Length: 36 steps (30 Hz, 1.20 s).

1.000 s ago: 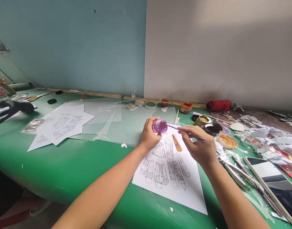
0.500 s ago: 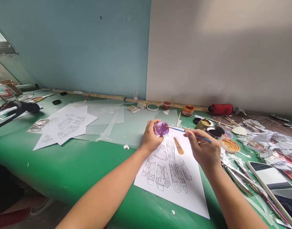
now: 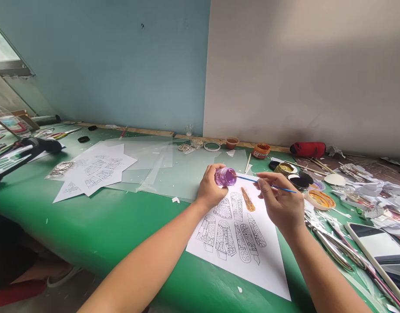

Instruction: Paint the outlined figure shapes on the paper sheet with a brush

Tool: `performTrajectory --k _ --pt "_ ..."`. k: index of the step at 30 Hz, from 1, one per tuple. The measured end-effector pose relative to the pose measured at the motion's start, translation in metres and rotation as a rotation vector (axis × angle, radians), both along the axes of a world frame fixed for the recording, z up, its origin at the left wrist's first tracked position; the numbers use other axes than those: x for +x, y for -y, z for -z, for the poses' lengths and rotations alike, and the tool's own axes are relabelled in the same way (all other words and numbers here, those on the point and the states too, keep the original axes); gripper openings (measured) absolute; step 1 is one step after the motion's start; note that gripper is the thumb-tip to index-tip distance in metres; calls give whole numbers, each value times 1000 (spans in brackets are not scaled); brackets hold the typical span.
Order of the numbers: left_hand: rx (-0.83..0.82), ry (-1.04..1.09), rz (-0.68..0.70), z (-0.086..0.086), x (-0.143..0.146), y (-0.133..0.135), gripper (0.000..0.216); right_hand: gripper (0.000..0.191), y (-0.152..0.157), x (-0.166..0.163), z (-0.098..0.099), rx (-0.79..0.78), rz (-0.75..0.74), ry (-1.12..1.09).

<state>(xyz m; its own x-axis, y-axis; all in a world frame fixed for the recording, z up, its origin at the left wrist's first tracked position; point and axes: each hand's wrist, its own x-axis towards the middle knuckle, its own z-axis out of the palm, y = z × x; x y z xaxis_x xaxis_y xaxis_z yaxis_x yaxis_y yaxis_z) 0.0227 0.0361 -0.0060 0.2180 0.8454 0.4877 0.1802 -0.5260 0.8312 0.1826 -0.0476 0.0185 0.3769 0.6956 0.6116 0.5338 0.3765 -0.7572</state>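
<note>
Brush: here came the shift, as the thin blue brush [image 3: 248, 178] lay flatter than a second ago, its handle end swung outward, its tip still at the jar's mouth.
Purple jar: your purple jar [image 3: 222, 176] barely moved over the sheet's far end, tipped with its mouth toward the brush; whether its base touched anything was hidden.
Left hand: your left hand [image 3: 213, 187] stayed wrapped around the jar, thumb along the near side.
Right hand: your right hand [image 3: 281, 202] kept its pinch on the brush handle, fingertips gathered, and had drawn slightly away from the jar.
Printed sheet: the printed sheet [image 3: 271, 278] lay flat on the green bench [image 3: 137, 234], its one orange-brown shape [image 3: 248, 201] unchanged, the other outlines uncoloured.
View: your head had turned a touch left, bringing more of the plastic bottle [image 3: 10, 121] into sight.
Meaning: by the look of it, you were at the loading step, the action all at the jar's mouth; no purple could be made out on the sheet.
</note>
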Motion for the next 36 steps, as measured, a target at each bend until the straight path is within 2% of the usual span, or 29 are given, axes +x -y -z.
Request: performTrajectory --k 4,10,14,22,30,36 --pt "30 -5 7 1 1 0 54 16 1 0 3 -5 -12 59" --pt "35 -1 -2 4 0 -3 56 13 4 1 -1 71 8 83" --pt "17 -2 7 2 -1 -2 56 18 6 1 -5 79 4 92" --pt "-1 16 21 1 1 -4 56 39 0 4 -4 56 4 -47" --pt "5 12 23 2 2 -4 57 38 -2 2 -3 11 6 -10" --pt "32 -14 41 -1 3 0 57 38 1 2 -6 40 7 -15"
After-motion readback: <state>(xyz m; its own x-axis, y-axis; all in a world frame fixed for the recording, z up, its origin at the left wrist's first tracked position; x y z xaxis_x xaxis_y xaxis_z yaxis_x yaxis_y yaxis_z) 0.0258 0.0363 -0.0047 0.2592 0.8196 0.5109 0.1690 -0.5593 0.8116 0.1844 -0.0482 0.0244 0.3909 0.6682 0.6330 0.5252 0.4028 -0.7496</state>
